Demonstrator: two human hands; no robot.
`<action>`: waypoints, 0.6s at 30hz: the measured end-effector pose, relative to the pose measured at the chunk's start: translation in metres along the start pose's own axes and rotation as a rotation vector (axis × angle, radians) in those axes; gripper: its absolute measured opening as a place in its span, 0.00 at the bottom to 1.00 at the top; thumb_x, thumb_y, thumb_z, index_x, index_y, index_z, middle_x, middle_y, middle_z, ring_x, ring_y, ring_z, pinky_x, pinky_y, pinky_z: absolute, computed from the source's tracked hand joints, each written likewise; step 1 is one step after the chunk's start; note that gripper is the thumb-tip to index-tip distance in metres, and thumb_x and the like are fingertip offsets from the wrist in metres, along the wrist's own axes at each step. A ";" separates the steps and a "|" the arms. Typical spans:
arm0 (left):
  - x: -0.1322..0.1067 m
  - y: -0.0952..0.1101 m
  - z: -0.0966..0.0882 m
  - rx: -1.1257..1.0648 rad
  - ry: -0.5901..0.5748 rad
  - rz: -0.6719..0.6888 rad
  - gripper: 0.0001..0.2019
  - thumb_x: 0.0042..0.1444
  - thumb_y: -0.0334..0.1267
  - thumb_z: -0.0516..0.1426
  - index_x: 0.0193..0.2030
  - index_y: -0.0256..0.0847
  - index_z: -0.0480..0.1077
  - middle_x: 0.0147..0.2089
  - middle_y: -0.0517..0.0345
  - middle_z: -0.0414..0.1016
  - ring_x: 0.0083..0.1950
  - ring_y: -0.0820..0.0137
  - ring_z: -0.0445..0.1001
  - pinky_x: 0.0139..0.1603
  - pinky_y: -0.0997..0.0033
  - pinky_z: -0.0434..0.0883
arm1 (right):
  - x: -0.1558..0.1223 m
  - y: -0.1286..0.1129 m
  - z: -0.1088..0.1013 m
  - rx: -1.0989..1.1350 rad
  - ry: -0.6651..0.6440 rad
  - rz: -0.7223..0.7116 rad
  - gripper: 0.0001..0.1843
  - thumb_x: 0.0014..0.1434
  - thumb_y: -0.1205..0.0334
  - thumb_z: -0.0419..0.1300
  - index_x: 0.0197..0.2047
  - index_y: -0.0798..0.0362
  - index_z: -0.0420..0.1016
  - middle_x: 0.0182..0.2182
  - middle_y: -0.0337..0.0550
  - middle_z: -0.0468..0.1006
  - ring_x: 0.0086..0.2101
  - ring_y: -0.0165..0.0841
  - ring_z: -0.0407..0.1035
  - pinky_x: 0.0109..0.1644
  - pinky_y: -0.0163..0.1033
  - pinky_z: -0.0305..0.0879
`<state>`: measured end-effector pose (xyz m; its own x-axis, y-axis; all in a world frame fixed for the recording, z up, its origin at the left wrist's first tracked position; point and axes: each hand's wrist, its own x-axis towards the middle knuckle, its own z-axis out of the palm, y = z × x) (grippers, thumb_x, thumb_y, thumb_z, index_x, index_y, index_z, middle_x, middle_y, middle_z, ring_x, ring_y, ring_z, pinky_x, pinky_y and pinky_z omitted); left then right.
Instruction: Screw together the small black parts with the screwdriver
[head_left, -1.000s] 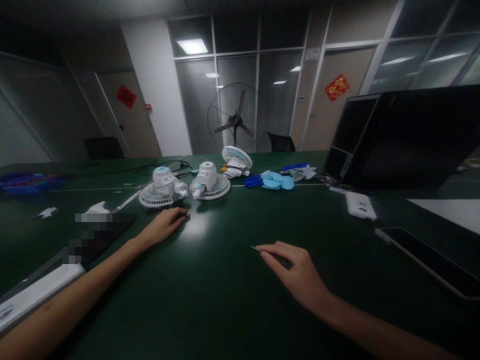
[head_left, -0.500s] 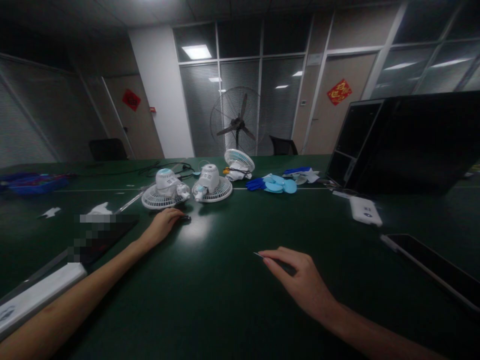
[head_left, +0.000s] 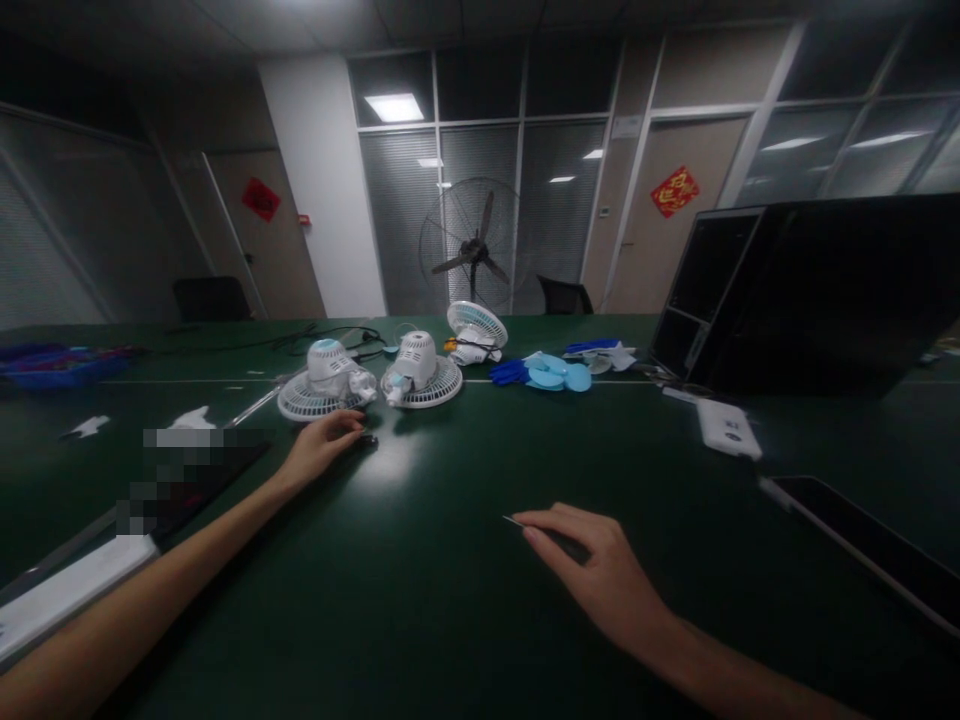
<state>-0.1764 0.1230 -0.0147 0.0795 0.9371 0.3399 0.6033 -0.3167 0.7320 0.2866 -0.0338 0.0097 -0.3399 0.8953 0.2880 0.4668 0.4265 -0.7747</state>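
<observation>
My left hand reaches forward over the table, its fingers and thumb slightly apart. Just past its thumb tip lies a small dark object, too small to make out. Close behind that hand, a white fan head rests grille down. Another white fan head sits to its right in the same way. Nearer to me, my right hand is closed around what looks like a thin screwdriver. Its metal tip points left, above the table; the rest is mostly hidden by the fingers.
Farther back on the green table are a third fan head, light-blue fan blades and blue gloves. A large black monitor, a white box and a dark tablet are right. A blue basket stands far left.
My left hand has drawn back slightly from the small dark object, its fingers and thumb parting. My right hand keeps its grip, a little lower in view. The camera has shifted slightly.
</observation>
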 end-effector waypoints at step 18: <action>-0.004 0.006 0.003 -0.031 -0.079 0.012 0.27 0.62 0.52 0.63 0.63 0.40 0.72 0.51 0.48 0.81 0.54 0.55 0.81 0.59 0.50 0.75 | 0.000 0.000 0.000 -0.030 -0.020 0.016 0.14 0.74 0.53 0.59 0.54 0.43 0.85 0.43 0.41 0.84 0.42 0.39 0.78 0.46 0.43 0.73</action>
<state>-0.1711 0.1178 -0.0131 0.1496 0.9414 0.3022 0.5770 -0.3314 0.7465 0.2866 -0.0341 0.0092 -0.3477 0.8996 0.2642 0.4969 0.4158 -0.7617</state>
